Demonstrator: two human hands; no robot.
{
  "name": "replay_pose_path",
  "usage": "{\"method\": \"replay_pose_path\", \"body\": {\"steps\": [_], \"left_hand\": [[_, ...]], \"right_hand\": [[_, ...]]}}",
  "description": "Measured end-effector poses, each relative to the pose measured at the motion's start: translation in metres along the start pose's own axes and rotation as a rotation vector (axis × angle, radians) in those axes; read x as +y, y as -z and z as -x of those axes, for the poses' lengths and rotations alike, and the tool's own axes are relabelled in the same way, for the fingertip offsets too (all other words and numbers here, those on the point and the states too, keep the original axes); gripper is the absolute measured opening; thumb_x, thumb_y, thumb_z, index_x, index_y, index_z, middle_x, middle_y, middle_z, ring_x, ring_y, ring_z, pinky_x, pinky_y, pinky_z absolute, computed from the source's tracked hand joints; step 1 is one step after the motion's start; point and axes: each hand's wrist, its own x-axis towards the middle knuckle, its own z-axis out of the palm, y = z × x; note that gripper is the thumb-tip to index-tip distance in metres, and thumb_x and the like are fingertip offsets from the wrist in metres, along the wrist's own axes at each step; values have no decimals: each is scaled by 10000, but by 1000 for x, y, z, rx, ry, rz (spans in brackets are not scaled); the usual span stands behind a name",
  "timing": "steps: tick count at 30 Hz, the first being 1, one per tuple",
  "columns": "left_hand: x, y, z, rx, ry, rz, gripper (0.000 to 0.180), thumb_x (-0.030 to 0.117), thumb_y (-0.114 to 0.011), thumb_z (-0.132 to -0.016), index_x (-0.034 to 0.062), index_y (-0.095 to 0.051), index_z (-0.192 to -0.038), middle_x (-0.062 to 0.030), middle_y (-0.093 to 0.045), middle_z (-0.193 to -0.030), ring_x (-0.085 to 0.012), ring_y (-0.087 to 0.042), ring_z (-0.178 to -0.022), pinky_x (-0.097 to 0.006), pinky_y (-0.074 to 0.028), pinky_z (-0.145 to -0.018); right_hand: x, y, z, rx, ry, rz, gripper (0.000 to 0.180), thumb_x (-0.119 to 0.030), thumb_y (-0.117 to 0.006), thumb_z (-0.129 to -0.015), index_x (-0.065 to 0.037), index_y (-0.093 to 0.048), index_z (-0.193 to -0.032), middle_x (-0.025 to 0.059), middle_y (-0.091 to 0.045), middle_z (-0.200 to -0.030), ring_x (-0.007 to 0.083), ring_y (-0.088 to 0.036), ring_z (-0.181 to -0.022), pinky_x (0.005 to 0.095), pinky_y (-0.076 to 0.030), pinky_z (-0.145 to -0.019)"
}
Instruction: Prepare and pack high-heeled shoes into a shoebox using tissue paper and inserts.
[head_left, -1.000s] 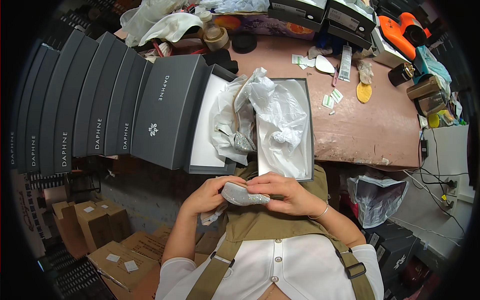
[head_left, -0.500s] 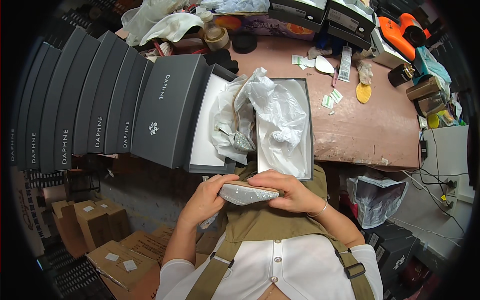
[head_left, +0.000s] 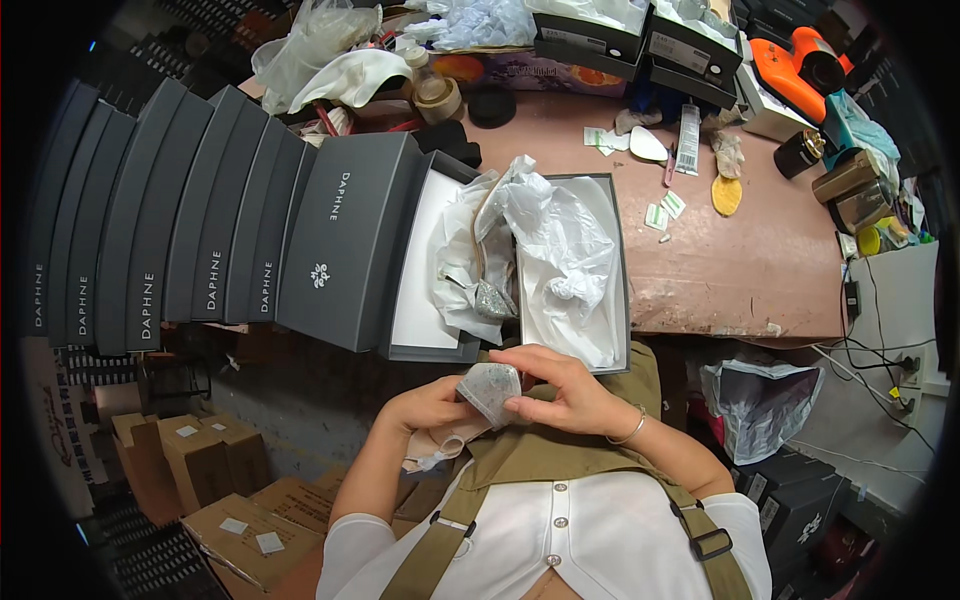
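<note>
Left hand (head_left: 432,405): grasping a glittery silver shoe (head_left: 489,391), fingertips hidden. Right hand (head_left: 575,393): fingers pinching its toe. The shoe sits between these fingers; a similar shoe (head_left: 492,298) lies beyond them against tissue paper (head_left: 575,250). Slackened grip could cause a drop; careless rubbing might shed glitter.

Between left hand (head_left: 432,405) and right hand (head_left: 575,396), a shoe (head_left: 490,390) is being held before the table (head_left: 735,265), where paper (head_left: 565,235) is being held in a box (head_left: 623,300).

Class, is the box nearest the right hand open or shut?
Open: the box shows its white inside, with crumpled white paper lying in it.
</note>
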Motion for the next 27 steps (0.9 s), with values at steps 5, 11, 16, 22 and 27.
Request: {"method": "replay_pose_path", "body": {"steps": [5, 11, 16, 22, 27], "left_hand": [[-14, 5, -5, 2, -29, 53, 441, 119, -612, -911, 42, -475, -1324, -64, -587, -1202, -156, -578, -1048, -315, -483, -908], [12, 7, -2, 60, 12, 540, 475, 55, -565, -895, 23, -421, -1346, -152, -607, -1094, -261, -681, -746, -383, -604, -648], [26, 18, -5, 25, -140, 664, 294, 217, -508, -968, -25, -530, -1132, -164, -630, -907, -241, -679, -724, -358, -592, -652], [30, 6, -21, -26, -170, 767, 341, 240, -514, -960, -4, -477, -1194, -175, -626, -906, -229, -684, -691, -331, -598, -599], [35, -3, -36, -14, -205, 778, 329, 235, -503, -964, -1, -486, -1193, -163, -635, -904, -226, -684, -686, -324, -596, -597]], "right_hand": [[-1, 0, -6, 21, -28, 11, 495, -151, -679, -856, -26, -516, -1306, 123, -581, -1116, 186, -596, -924, 301, -492, -825], [6, -3, -12, 147, -21, -121, 421, -116, -638, -889, -17, -530, -1283, 111, -591, -1092, 170, -602, -911, 286, -489, -822], [15, 6, -5, 89, -82, -90, 308, -42, -560, -925, 17, -562, -1228, 99, -591, -1126, 151, -607, -984, 279, -479, -884], [20, -6, 2, 120, -96, -138, 255, -101, -603, -912, 6, -607, -1144, 93, -614, -1038, 148, -596, -896, 268, -487, -801], [21, 0, 10, 176, -96, -143, 255, -88, -611, -903, 5, -609, -1140, 93, -612, -1044, 152, -593, -895, 268, -484, -798]]}}
